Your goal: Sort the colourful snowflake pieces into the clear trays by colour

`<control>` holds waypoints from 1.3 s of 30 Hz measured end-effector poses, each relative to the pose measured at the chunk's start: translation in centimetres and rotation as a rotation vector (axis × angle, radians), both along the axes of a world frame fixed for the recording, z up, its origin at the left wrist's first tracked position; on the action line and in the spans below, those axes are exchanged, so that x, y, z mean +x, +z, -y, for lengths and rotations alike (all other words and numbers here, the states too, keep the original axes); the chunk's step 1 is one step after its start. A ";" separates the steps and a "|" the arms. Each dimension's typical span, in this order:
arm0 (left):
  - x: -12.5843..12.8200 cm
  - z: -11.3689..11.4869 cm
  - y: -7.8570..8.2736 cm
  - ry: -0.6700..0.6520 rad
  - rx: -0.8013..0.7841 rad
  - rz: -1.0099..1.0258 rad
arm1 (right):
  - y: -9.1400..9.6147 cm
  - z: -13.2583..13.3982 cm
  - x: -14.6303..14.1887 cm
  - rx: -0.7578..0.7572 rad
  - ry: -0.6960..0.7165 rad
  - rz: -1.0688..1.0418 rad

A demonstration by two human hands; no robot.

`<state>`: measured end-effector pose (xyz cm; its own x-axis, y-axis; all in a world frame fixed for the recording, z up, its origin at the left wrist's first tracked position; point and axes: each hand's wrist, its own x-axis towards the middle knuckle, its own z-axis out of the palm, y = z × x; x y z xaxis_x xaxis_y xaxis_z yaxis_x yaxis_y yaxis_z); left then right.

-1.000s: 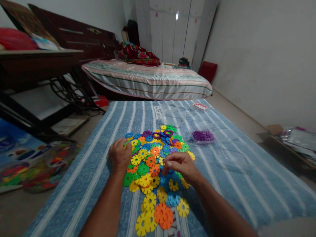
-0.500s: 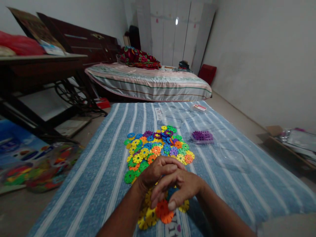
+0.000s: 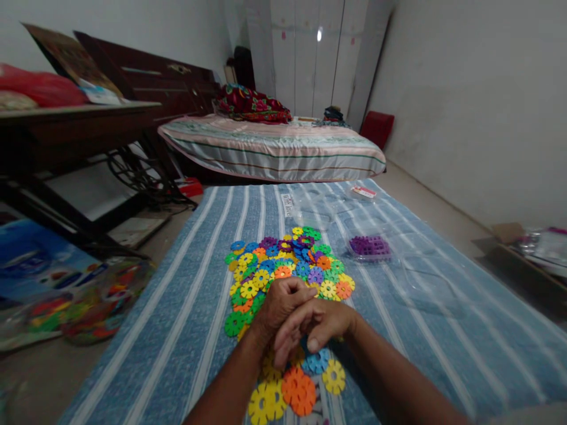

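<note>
My left hand (image 3: 283, 304) is loosely curled, its fingers bent toward the right, with nothing visible in them. Crossing just in front of it and touching it, my right hand (image 3: 325, 321) has its fingers stretched to the left and its thumb apart; it holds nothing I can see. Both are above a spread of colourful plastic notched discs, partly covering them. Nearest me lie an orange disc (image 3: 299, 391), a yellow disc (image 3: 333, 378) and a blue disc (image 3: 318, 360). Beyond the hands, the larger heap includes a purple disc (image 3: 315, 275) and a green disc (image 3: 234, 324).
A blue striped cloth (image 3: 177, 307) covers the table. Right of the heap sits a clear box of purple pieces (image 3: 370, 247), among clear plastic trays (image 3: 427, 280). A red-and-white card (image 3: 364, 192) lies at the far end. Beyond stands a bed (image 3: 274, 147).
My hands have drawn slightly back toward me, and the left fingers are more curled. More of the near blue and yellow discs shows. The view has shifted a little.
</note>
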<state>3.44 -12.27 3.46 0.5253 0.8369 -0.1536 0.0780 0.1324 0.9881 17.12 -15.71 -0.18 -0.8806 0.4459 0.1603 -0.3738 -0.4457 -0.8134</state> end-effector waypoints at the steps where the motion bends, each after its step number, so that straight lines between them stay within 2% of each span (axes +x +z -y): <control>1: 0.0 0.1 0.0 -0.014 -0.004 -0.002 | -0.7 -0.2 0.0 -0.008 0.004 -0.015; 5: 0.1 0.5 0.0 -0.214 -0.095 0.059 | -2.7 -0.3 -0.3 -0.023 0.105 -0.014; 7: 0.0 0.6 -0.1 -0.267 -0.129 0.040 | -3.4 -0.2 -0.6 -0.053 0.153 -0.025; 10: 0.0 0.6 -0.3 -0.254 -0.113 -0.033 | -4.0 0.0 -0.8 -0.082 0.176 -0.053; 12: 0.0 0.6 -0.5 -0.198 -0.068 -0.076 | -4.0 0.1 -0.7 -0.066 0.163 -0.081; 17: 0.3 0.7 -0.4 -0.029 0.052 -0.158 | -3.7 0.2 0.2 0.004 0.030 -0.102; 20: 0.4 0.9 -0.1 -0.120 -0.009 -0.071 | -4.1 0.1 0.2 0.021 0.021 -0.088; 22: 0.4 1.0 0.1 -0.226 -0.071 -0.018 | -4.5 0.0 -0.2 0.016 0.054 -0.078; 24: 0.4 1.1 0.2 -0.271 -0.111 -0.019 | -4.9 0.0 -0.6 -0.004 0.098 -0.081; 28: 0.5 1.2 0.0 -0.200 -0.098 -0.105 | -4.8 0.1 -0.8 -0.032 0.144 -0.081; 33: 0.9 1.4 -0.3 -0.022 -0.033 -0.143 | -4.0 0.3 0.2 -0.022 0.040 -0.107; 35: 1.0 1.4 -0.3 -0.054 -0.061 -0.096 | -4.0 0.3 0.4 -0.013 0.014 -0.102; 39: 0.8 1.5 0.2 -0.235 -0.143 -0.024 | -4.6 -0.2 -0.1 0.016 0.070 -0.054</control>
